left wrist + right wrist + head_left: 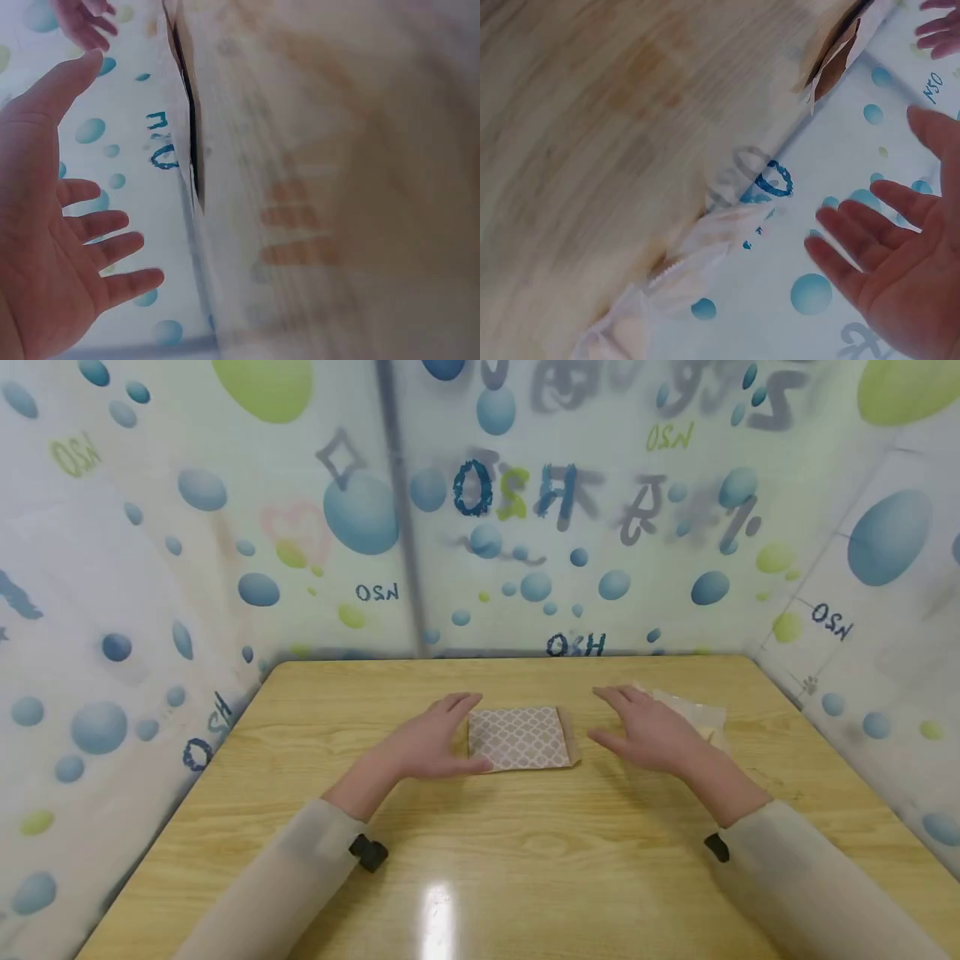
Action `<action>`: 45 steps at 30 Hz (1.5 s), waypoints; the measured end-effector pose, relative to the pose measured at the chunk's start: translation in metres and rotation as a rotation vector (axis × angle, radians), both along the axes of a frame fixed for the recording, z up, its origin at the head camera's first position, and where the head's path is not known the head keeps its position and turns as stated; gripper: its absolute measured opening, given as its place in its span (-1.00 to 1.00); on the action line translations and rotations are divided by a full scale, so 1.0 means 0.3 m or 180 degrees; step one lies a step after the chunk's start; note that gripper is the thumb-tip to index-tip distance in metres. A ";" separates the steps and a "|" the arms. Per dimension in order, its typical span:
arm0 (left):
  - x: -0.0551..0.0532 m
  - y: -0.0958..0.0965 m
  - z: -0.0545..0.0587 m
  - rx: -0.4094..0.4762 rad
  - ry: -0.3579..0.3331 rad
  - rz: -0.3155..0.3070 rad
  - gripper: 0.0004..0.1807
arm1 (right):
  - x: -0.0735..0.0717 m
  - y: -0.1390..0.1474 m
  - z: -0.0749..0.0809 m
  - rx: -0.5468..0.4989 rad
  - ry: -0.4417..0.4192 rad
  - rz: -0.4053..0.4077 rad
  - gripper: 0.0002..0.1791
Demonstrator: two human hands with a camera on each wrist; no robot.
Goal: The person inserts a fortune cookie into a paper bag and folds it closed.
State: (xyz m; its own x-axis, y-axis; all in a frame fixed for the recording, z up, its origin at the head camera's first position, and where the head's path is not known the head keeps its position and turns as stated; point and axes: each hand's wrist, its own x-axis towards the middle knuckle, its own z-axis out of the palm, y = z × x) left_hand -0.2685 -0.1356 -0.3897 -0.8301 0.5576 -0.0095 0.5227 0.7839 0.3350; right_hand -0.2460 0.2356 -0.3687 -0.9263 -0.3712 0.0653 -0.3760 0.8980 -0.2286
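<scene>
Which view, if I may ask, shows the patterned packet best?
The head view: it shows nearly the whole top of the patterned packet. Left wrist shows only a thin edge; right wrist, a narrow brown end.

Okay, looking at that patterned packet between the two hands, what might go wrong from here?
First, the packet gapes at the end facing the right hand, so anything inside might slide out if it's tipped; I can't see whether it holds anything.
Second, the right hand is close to the bag and partly blocks it from the head view, so it might get nudged.
Third, the packet looks thin and lies flat on the table, so fingers may struggle to get under it.
</scene>
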 end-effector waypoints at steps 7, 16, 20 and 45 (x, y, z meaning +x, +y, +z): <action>-0.111 0.089 -0.046 0.0111 -0.0442 -0.0130 0.35 | -0.035 -0.007 -0.014 -0.0562 -0.0423 0.0083 -0.35; -0.133 0.166 -0.038 -0.0204 -0.0773 -0.0113 0.36 | -0.044 -0.011 -0.034 -0.0639 -0.0606 0.0146 -0.41; -0.133 0.156 -0.033 -0.0135 -0.0725 -0.0108 0.32 | -0.045 -0.011 -0.034 -0.0651 -0.0620 0.0119 -0.42; -0.029 0.094 0.006 0.0671 -0.0018 -0.0547 0.10 | -0.001 -0.121 -0.029 -0.2056 -0.0784 0.0186 -0.66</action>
State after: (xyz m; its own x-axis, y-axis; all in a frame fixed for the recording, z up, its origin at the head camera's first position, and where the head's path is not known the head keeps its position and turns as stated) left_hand -0.2774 -0.1075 -0.3880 -0.7233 0.6805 0.1173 0.6399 0.5965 0.4846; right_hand -0.2465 0.1993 -0.3774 -0.9222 -0.3783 0.0804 -0.2880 0.5331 -0.7955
